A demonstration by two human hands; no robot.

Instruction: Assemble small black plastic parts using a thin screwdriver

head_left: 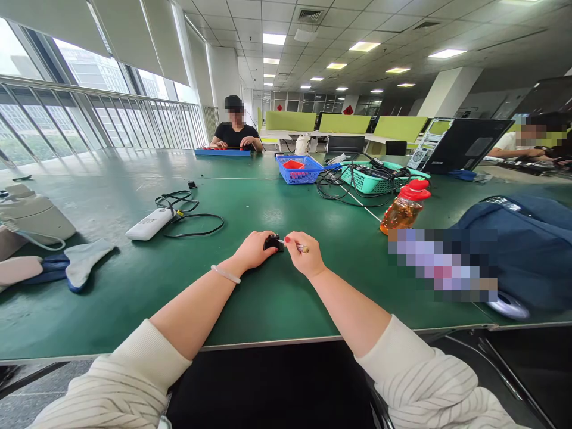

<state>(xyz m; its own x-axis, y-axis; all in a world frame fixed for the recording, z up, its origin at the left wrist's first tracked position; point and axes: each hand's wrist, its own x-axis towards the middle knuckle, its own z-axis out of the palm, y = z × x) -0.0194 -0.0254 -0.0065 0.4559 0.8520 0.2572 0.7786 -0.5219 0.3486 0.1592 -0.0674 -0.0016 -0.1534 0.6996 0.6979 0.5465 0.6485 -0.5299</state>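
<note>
My left hand (255, 250) is closed around a small black part (271, 242), its exact kind too small to make out, low over the green tabletop. A pale bracelet circles that wrist. Pinched in my right hand (308, 253) is a slim pen-like tool (303, 248) with a tan butt end. Its thin tip points left and reaches the black part or very near it; whether they touch I cannot tell. Both hands are close together at the middle of the table.
A white power bank (149, 224) with a black cable lies to the left. Farther back stand a blue basket (299, 174) and a green basket (364, 182) of cables. A red-capped bottle (403, 207) and dark blue bag (513, 244) are right. A person (236, 131) sits opposite.
</note>
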